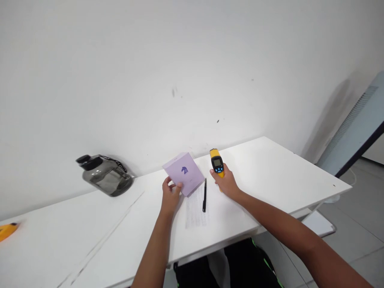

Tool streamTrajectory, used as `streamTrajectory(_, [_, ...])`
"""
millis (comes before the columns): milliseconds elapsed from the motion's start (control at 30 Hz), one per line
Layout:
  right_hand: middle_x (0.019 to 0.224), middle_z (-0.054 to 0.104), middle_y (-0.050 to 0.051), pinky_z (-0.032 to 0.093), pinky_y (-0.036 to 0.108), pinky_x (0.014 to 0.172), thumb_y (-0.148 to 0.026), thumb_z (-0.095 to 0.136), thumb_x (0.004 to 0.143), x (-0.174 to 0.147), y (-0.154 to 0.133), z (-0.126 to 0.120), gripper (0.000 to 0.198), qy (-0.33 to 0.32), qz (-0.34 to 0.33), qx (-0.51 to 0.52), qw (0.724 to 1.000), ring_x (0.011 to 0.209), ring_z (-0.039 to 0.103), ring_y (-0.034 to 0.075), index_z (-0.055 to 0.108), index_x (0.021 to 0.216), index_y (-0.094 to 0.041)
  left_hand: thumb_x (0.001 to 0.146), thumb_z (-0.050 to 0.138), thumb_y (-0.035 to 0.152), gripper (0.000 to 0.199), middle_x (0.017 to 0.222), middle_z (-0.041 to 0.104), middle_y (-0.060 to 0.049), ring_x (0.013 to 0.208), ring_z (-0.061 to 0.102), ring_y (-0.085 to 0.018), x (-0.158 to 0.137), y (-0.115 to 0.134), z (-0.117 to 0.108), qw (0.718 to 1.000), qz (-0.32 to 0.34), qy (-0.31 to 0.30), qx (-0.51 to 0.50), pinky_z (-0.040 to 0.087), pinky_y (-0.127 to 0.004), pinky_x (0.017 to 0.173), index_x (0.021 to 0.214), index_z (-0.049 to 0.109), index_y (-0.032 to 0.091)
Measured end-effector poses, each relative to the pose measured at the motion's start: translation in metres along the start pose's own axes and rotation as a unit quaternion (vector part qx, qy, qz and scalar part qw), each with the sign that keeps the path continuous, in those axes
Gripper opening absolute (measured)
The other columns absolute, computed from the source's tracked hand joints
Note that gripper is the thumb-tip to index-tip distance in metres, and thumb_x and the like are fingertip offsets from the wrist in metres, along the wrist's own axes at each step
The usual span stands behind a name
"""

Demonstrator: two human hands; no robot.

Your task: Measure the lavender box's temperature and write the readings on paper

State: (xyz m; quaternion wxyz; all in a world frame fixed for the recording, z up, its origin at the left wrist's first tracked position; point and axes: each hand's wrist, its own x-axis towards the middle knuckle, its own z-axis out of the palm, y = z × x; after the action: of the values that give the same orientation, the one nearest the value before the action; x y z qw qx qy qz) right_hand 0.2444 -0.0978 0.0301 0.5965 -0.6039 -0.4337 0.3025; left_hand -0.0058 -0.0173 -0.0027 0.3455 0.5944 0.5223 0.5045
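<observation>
My left hand [171,194] grips the lower left edge of a purple booklet [192,180] with a dark horse-head emblem, the thumb on its front. The booklet is tilted up above the table. In my right hand [227,183] is a yellow and black infrared thermometer [217,160], its small screen and blue buttons facing me. Between the two hands a black pen [205,196] lies on the table. Partly under the booklet is a sheet with faint lines of print [195,216].
A grey translucent water bottle [108,176] stands at the left by the wall. An orange object [8,231], cut off by the frame, lies at the far left. The white table [270,176] meets the wall behind. A pale panel-like object [354,124] leans at the right.
</observation>
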Motion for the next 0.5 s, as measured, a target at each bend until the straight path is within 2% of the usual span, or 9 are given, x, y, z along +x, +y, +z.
streamTrajectory(133, [0.080,0.065,-0.002,0.055,0.032,0.063,-0.062,0.067,0.084,-0.0001,0.0004,0.0000,0.043,-0.003,0.002,-0.003,1.000,0.066,0.064,0.019,0.060,0.106,-0.027,0.079,0.075,0.057,0.090,0.154,0.047,-0.016,0.119,0.062,-0.027,-0.0028,0.0077,0.0003,1.000,-0.005,0.012,0.007,0.051,-0.051,0.108,0.153,0.031,0.030])
streamTrajectory(233, [0.080,0.066,-0.002,0.055,0.032,0.063,-0.062,0.068,0.084,0.0001,0.0013,0.0004,0.042,-0.001,-0.002,-0.004,1.000,0.067,0.064,0.019,0.060,0.105,-0.027,0.080,0.075,0.057,0.098,0.155,0.047,-0.017,0.125,0.060,-0.028,-0.0037,0.0096,0.0001,1.000,-0.013,0.001,-0.004,0.048,-0.053,0.111,0.158,0.023,0.029])
streamTrajectory(500, [0.080,0.067,-0.001,0.054,0.031,0.062,-0.058,0.067,0.084,0.0002,0.0030,0.0004,0.039,0.000,-0.017,-0.011,1.000,0.069,0.065,0.019,0.061,0.106,-0.026,0.081,0.075,0.057,0.098,0.155,0.050,-0.017,0.127,0.060,-0.029,-0.0026,0.0053,0.0006,1.000,-0.014,-0.004,-0.019,0.051,-0.051,0.108,0.158,0.022,0.030])
